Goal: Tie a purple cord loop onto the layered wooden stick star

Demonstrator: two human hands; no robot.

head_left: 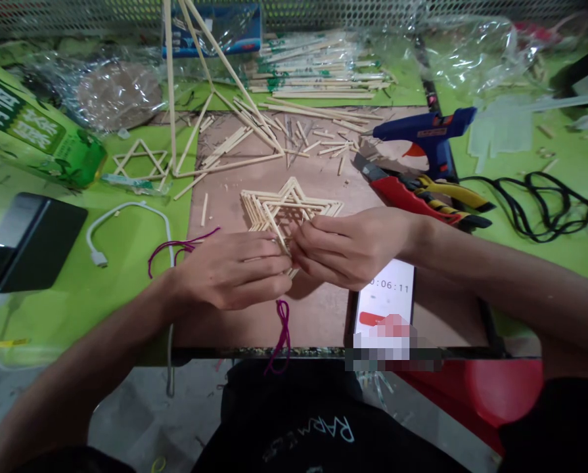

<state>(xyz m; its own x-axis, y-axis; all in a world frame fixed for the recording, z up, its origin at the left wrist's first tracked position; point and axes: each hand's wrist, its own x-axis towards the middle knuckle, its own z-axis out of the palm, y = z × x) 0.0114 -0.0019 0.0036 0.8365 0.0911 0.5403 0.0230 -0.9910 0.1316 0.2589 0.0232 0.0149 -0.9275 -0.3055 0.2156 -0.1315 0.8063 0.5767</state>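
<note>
A star built from pale wooden sticks [294, 202] lies on the brown board [234, 197] in front of me. My left hand [234, 270] and my right hand [347, 246] meet at the star's near point, fingers pinched together on it. A purple cord [180, 247] runs from the left under my left hand, and its end [284, 332] hangs over the table edge below my hands. The near part of the star is hidden by my fingers.
A blue glue gun [429, 131], a red cutter [397, 189] and yellow-handled pliers [451, 197] lie to the right. A phone showing a timer [387, 295] sits under my right wrist. Loose sticks [318, 85], a tall stick frame [215, 98], a green box [32, 131] and a black phone [27, 240] surround the board.
</note>
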